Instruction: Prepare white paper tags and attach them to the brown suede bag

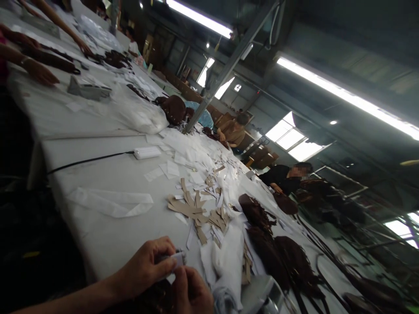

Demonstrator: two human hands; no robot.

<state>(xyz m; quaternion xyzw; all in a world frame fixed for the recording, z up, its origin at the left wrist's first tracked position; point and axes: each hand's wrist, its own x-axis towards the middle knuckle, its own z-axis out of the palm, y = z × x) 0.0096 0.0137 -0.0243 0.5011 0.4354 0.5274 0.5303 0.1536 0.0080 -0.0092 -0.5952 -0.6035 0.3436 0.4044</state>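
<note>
At the near edge of the table my left hand (152, 261) is closed, with thumb and fingers pinching a small pale piece (178, 259) that has a greyish, ridged edge. Its exact kind is too small to make out. My right hand (192, 290) pinches the same piece from below, thumb and forefinger together. Below my wrists is something dark brown (157, 298), mostly hidden in shadow. Beyond my fingers lie tan paper strips (188, 207) in a loose heap.
The long white table (108, 235) carries a white power adapter (146, 152) on a black cord, plastic film (111, 203), scattered white papers (193, 157) and dark brown bags (288, 257) at right. Other people work along it; a co-worker's hand (41, 72) reaches in at upper left.
</note>
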